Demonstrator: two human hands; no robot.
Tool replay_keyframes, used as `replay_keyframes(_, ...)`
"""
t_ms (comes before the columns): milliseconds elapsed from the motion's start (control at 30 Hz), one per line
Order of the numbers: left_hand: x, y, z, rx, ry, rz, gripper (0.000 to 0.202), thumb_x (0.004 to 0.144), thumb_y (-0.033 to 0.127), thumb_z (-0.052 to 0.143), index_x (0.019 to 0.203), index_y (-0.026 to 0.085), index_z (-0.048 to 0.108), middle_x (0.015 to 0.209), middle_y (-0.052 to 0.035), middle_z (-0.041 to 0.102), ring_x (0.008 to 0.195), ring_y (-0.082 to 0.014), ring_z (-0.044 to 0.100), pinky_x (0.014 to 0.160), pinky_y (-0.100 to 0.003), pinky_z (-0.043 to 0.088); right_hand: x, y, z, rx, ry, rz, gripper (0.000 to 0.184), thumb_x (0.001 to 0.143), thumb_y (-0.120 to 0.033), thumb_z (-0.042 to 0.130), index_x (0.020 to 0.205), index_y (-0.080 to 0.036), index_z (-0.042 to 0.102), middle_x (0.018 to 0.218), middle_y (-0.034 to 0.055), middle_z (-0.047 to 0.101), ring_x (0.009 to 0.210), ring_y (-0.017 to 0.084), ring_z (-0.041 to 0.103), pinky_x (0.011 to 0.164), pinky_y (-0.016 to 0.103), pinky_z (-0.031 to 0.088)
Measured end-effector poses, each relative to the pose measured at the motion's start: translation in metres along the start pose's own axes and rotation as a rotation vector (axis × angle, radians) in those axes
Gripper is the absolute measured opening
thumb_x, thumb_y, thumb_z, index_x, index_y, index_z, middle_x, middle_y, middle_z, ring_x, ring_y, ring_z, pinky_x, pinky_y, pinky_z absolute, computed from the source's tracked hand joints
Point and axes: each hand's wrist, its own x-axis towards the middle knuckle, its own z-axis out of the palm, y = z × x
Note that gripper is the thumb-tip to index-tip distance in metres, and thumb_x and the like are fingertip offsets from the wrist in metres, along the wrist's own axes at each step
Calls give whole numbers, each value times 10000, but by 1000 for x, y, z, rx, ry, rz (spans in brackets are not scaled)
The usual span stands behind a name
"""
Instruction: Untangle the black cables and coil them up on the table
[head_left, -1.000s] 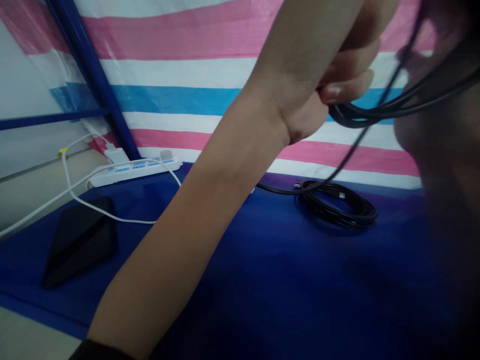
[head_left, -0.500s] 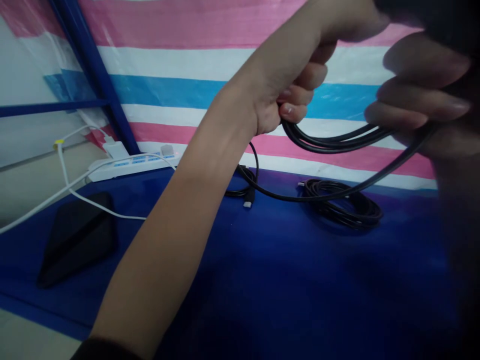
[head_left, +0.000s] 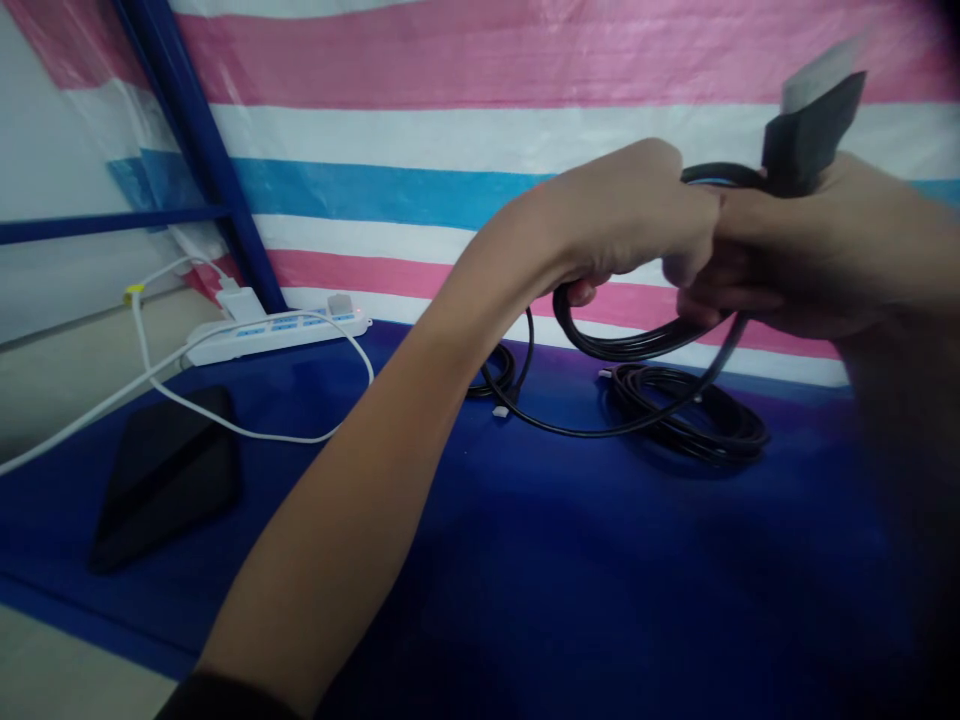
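Loops of a black cable [head_left: 630, 345] hang between my two hands at the upper right. My left hand [head_left: 645, 215] is closed around the loops. Close against it, my right hand [head_left: 780, 235] is also closed on the cable, its outline a little blurred. A black connector with a pale metal end [head_left: 814, 120] sticks up above my right hand. From the hands one strand droops to the blue surface, running toward a small black coil with a plug [head_left: 501, 408] partly behind my left forearm. Another coiled black cable [head_left: 686, 415] lies below the hands.
A white power strip [head_left: 277, 335] with plugs in it stands at the back left, a white cord [head_left: 255, 435] looping from that area. A flat black tablet-like object [head_left: 169, 475] lies on the blue surface [head_left: 585, 580]. Behind are a blue metal post [head_left: 184, 130] and striped sheeting [head_left: 375, 190].
My hands have come together, the right one moving left and turning. The connector now shows above it. The held loops sit lower and tighter, and the view has shifted slightly.
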Motion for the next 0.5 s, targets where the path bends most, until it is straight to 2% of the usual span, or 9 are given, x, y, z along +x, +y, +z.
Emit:
replay_keyframes(67,-2,-4,-1,90,1,52,227,661,289,583,635,165,395,463,54,269,415,8,258,478,-214,240,2,-2,6,159,-15,0,395,715,-465,620,636,-143,406,467,-26,274,372,9,287,370,190,302)
replay_keyframes(167,-3,-6,-4,193,-55,102,199,713,290,558,752,101,508,554,53,264,519,31,287,580,-241,284,4,-9,18,355,-5,-31,319,653,-346,653,619,-148,405,460,-34,241,363,7,235,336,184,202)
replay_keyframes(233,-2,-5,-7,233,-6,152,197,717,261,537,798,82,524,601,39,291,576,25,319,631,-249,300,5,-15,24,449,70,-38,277,626,-268,629,606,-152,378,460,-34,239,359,8,205,329,191,142)
replay_keyframes(300,0,-3,-9,233,159,226,153,684,215,526,789,112,487,675,8,382,636,-9,388,651,-218,305,5,-22,27,517,218,-22,245,624,-202,566,593,-157,327,459,-30,226,350,21,199,329,211,123)
replay_keyframes(400,6,-3,-10,143,472,341,154,656,166,474,803,166,427,855,-15,489,825,-71,494,694,-193,357,6,-26,23,584,437,-7,292,664,-148,461,606,-157,175,469,-24,115,342,31,141,345,235,80)
replay_keyframes(467,11,-2,-7,120,697,355,76,692,188,428,767,196,427,838,3,511,861,-71,513,744,-190,381,7,-23,17,581,529,-46,319,723,-153,412,647,-150,101,500,-16,34,358,34,102,374,246,60)
replay_keyframes(500,12,-1,-5,125,770,357,32,711,212,420,739,206,432,806,13,522,837,-65,517,759,-192,387,8,-19,13,564,564,-65,317,757,-164,381,664,-146,79,508,-12,8,364,37,87,389,254,56)
